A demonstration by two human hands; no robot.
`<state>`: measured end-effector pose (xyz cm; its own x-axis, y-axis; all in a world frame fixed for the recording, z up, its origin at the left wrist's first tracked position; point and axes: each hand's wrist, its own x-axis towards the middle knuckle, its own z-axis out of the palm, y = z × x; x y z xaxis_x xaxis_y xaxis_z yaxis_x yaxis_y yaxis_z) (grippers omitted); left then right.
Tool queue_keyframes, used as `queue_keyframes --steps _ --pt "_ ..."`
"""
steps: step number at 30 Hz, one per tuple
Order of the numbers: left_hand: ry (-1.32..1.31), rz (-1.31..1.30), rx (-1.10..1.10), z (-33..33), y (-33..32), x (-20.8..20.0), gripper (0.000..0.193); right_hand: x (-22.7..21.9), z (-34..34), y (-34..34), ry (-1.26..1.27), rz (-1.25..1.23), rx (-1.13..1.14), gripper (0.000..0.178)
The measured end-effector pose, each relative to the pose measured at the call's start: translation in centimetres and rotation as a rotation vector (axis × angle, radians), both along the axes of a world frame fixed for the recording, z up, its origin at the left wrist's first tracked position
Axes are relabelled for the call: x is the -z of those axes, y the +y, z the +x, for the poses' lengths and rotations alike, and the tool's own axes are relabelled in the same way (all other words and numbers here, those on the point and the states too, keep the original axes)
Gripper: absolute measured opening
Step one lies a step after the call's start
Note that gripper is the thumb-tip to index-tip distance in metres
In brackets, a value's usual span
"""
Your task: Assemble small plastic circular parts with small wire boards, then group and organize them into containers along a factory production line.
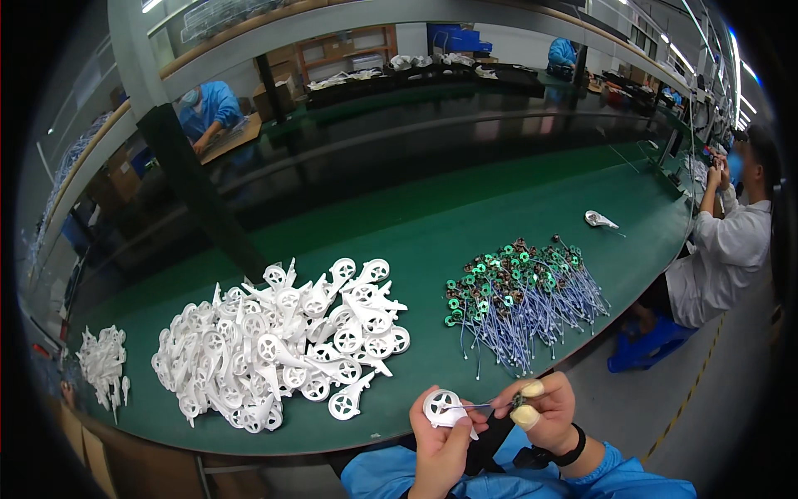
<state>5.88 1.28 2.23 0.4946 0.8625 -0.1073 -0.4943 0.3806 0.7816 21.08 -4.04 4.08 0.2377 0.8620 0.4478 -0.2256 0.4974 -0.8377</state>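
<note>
My left hand (440,449) is closed on a white plastic housing (443,401) with a round spoked end, held in front of my body just off the table's near edge. My right hand (555,409) wears pale finger cots on two fingertips. It pinches a small green wired part (519,401), mostly hidden by the fingertips. A thin wire (478,406) stretches from that part to the housing. Near my right hand lies a heap of green ring-shaped parts with bluish wires (524,299). To the left spreads a large pile of white housings (266,349).
Smaller white pieces (104,366) are heaped at the far left of the green table (391,428). One white housing (600,220) lies apart at the right. A co-worker in white (723,241) sits at right on a blue stool (652,343). A grey post (137,58) rises at left.
</note>
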Motion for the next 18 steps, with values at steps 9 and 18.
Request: queue_keyframes --steps 9,18 --pt "0.09 -0.069 -0.103 -0.5 -1.2 -2.7 0.053 0.2 -2.2 0.0 0.085 -0.096 -0.062 0.033" --pt "-0.245 -0.208 -0.069 0.3 -1.9 -3.0 0.046 0.3 -2.7 -0.1 -0.532 -0.063 0.361 0.026"
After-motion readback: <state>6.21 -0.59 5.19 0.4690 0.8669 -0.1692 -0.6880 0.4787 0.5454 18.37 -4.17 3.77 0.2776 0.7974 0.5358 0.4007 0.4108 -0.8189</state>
